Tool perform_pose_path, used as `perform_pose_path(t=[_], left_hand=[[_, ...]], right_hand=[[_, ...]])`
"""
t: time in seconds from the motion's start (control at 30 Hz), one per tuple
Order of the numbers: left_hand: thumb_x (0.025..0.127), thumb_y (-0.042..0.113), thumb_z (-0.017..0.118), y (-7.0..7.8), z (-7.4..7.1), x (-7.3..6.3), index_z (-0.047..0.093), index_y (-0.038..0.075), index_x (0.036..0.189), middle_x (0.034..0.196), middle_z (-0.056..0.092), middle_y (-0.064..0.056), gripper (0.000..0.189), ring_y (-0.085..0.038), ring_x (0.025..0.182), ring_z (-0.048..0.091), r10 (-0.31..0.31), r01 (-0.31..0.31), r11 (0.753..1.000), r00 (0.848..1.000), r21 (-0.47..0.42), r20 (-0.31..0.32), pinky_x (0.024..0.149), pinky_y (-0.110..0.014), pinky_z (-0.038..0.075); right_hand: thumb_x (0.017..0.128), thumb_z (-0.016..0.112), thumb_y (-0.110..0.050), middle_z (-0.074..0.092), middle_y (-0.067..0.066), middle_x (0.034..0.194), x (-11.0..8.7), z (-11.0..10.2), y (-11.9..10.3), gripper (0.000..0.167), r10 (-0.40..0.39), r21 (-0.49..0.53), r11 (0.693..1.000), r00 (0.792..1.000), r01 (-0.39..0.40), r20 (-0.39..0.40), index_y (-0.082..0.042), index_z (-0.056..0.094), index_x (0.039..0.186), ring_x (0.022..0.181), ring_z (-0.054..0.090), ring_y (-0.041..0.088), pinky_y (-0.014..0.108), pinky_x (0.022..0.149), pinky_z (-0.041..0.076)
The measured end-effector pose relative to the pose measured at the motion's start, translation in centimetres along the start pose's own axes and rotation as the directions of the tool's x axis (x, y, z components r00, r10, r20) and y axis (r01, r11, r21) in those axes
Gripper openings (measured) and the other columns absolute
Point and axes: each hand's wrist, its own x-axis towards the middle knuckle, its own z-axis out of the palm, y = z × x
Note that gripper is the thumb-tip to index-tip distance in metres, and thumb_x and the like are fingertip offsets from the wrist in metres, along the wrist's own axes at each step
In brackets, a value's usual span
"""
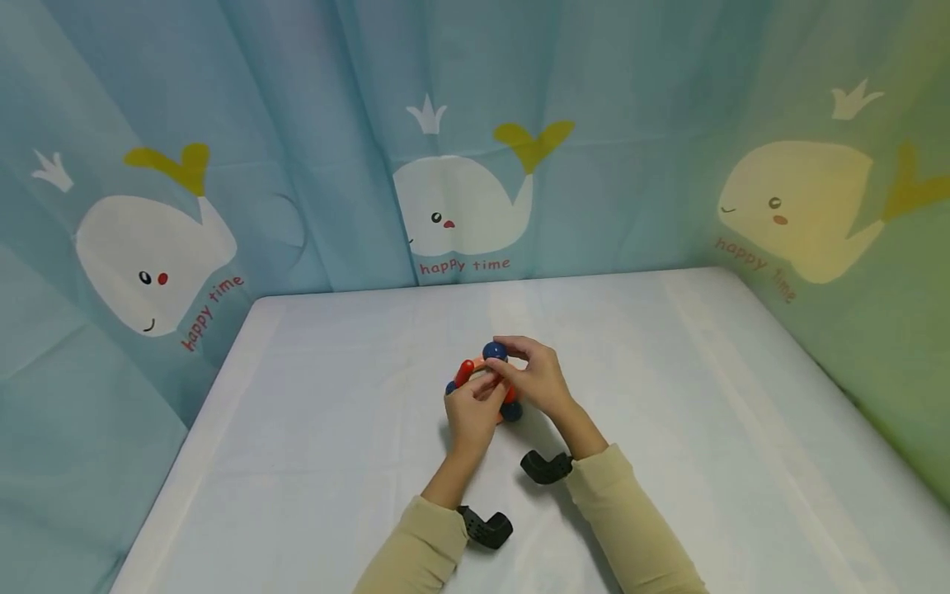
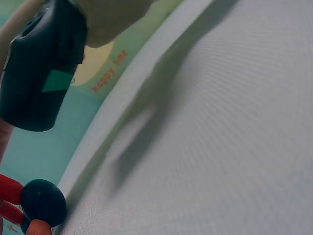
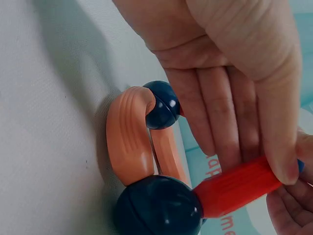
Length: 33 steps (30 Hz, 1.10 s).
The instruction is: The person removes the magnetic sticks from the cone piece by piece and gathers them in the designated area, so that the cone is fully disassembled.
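Observation:
A small toy frame of blue balls, red rods and curved orange rods stands on the table, between both hands. My right hand (image 1: 536, 379) pinches a blue ball (image 1: 495, 351) at the top between thumb and index finger. In the right wrist view its thumb lies at the end of a red rod (image 3: 239, 188), which joins a lower blue ball (image 3: 159, 205) and a curved orange rod (image 3: 129, 134). My left hand (image 1: 472, 417) pinches a red rod (image 1: 510, 394), partly hidden by the fingers. Another red rod (image 1: 464, 373) sticks up to the left.
A white cloth covers the table (image 1: 319, 429). Blue curtains (image 1: 319, 124) with whale prints hang behind and at both sides. A black wrist device (image 1: 486, 528) sits at the left wrist, and another black device (image 1: 545, 468) at the right wrist.

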Motion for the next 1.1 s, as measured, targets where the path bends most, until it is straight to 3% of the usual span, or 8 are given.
perform_pose_path(t=[0.37,0.47,0.57,0.67,0.77,0.83,1.0,1.1], left_hand=[[0.079,0.015,0.073,0.4,0.4,-0.7,0.072,0.001,0.096,0.084,0.069,-0.01,0.022,-0.014,0.065,0.066,0.06,-0.061,0.998,0.998,0.031,0.035,0.04,-0.022,0.047],[0.078,0.017,0.074,0.2,0.3,-0.6,0.072,0.001,0.096,0.083,0.07,-0.01,0.024,-0.013,0.057,0.064,0.145,-0.148,0.984,0.989,0.099,0.035,0.039,-0.019,0.046],[0.076,0.019,0.077,-0.1,-0.3,-0.2,0.071,-0.001,0.098,0.087,0.069,-0.011,0.03,-0.014,0.06,0.065,0.328,-0.325,0.923,0.944,0.204,0.022,0.049,-0.019,0.049],[0.073,0.014,0.078,0.0,-1.3,0.7,0.069,-0.004,0.1,0.092,0.069,-0.012,0.034,-0.018,0.074,0.067,0.517,-0.491,0.828,0.856,0.271,-0.029,0.066,-0.024,0.052],[0.073,0.009,0.078,0.8,-2.3,2.1,0.067,-0.005,0.104,0.099,0.067,-0.014,0.035,-0.023,0.092,0.064,0.58,-0.544,0.799,0.809,0.257,-0.089,0.08,-0.033,0.05],[0.075,0.012,0.077,1.3,-2.9,3.2,0.066,-0.005,0.108,0.103,0.066,-0.013,0.038,-0.023,0.097,0.063,0.542,-0.505,0.824,0.835,0.257,-0.095,0.083,-0.035,0.049],[0.077,0.029,0.075,1.8,-3.0,5.1,0.062,0.001,0.118,0.112,0.063,-0.009,0.051,-0.021,0.104,0.059,0.252,-0.261,0.891,0.965,0.371,0.073,0.089,-0.034,0.045],[0.076,0.037,0.074,1.6,-2.6,5.6,0.062,0.005,0.12,0.112,0.063,-0.008,0.055,-0.021,0.104,0.059,0.072,-0.157,0.874,0.978,0.46,0.195,0.088,-0.034,0.046]], right_hand=[[0.082,0.066,0.002,0.06,0.03,0.103,0.9,-0.9,0.6,0.035,0.111,0.046,0.993,0.993,-0.113,0.045,0.016,0.056,0.112,0.097,0.059,0.041,0.049,0.083,0.047],[0.082,0.066,0.001,0.061,0.03,0.103,1.2,-1.1,0.7,0.035,0.138,0.047,0.989,0.989,-0.141,0.053,0.015,0.057,0.112,0.097,0.059,0.04,0.047,0.084,0.047],[0.082,0.066,0.001,0.061,0.03,0.102,1.5,-1.2,0.7,0.034,0.151,0.043,0.987,0.987,-0.153,0.05,0.016,0.057,0.112,0.096,0.06,0.04,0.046,0.084,0.047],[0.083,0.066,0.0,0.061,0.029,0.101,2.0,-1.3,0.8,0.034,0.167,0.041,0.985,0.984,-0.17,0.053,0.016,0.057,0.112,0.093,0.061,0.039,0.045,0.082,0.048],[0.083,0.066,-0.002,0.062,0.028,0.101,2.2,-1.4,1.3,0.035,0.193,0.048,0.979,0.979,-0.196,0.062,0.015,0.057,0.112,0.09,0.062,0.038,0.043,0.081,0.049],[0.083,0.067,-0.005,0.063,0.026,0.101,2.4,-1.5,2.2,0.036,0.21,0.058,0.975,0.976,-0.214,0.064,0.014,0.058,0.113,0.09,0.062,0.036,0.043,0.081,0.049],[0.083,0.069,-0.013,0.064,0.021,0.102,2.8,-1.2,4.6,0.039,0.218,0.076,0.972,0.974,-0.223,0.065,0.009,0.06,0.114,0.09,0.063,0.03,0.037,0.08,0.05],[0.083,0.069,-0.013,0.064,0.021,0.103,3.0,-1.0,4.9,0.039,0.199,0.081,0.976,0.977,-0.205,0.071,0.009,0.059,0.114,0.09,0.064,0.029,0.035,0.079,0.051]])
